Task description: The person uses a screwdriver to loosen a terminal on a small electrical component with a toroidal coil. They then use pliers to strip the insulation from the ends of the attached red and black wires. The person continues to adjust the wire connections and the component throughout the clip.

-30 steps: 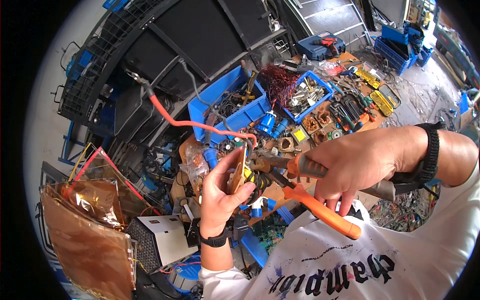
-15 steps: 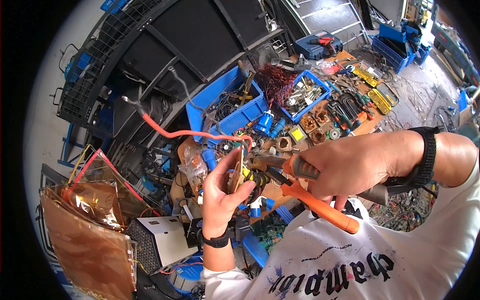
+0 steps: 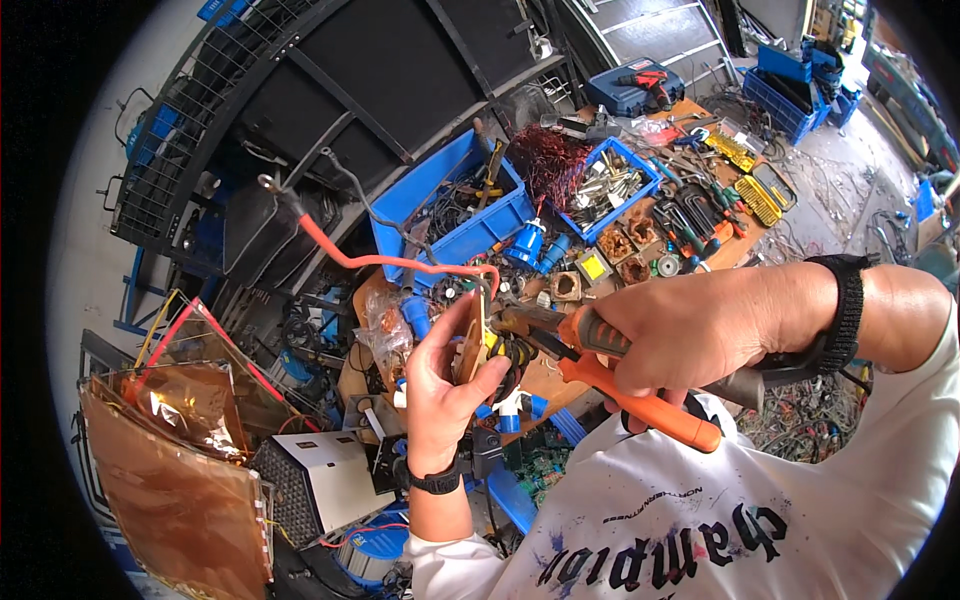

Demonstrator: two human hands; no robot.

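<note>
My left hand [image 3: 440, 400] is closed around a flat, tan-edged part [image 3: 466, 350], its fingers behind and its thumb in front. A thick red cable [image 3: 340, 258] with a metal lug at its far end rises from the top of this part, and a thinner grey cable [image 3: 365, 195] runs up nearby. My right hand [image 3: 690, 330] grips orange-handled pliers [image 3: 655, 408]. A grey-and-orange grip [image 3: 600, 335] also passes through that hand. The metal jaws reach the right side of the part, beside black and yellow coils [image 3: 515, 358]. The exact bite of the jaws is hidden.
Beyond my hands, a blue bin [image 3: 455, 205] holds cables, and a blue tray [image 3: 605, 185] holds metal pieces. Reddish wire [image 3: 550, 165] lies tangled between them. Hand tools [image 3: 695, 220] cover the bench at right. A white box [image 3: 325, 475] and brown sheets [image 3: 175, 490] stand at left.
The red cable's lug end has swung slightly up and to the right, and the grey cable has shifted too. The orange handle has risen a little. Both hands keep their hold.
</note>
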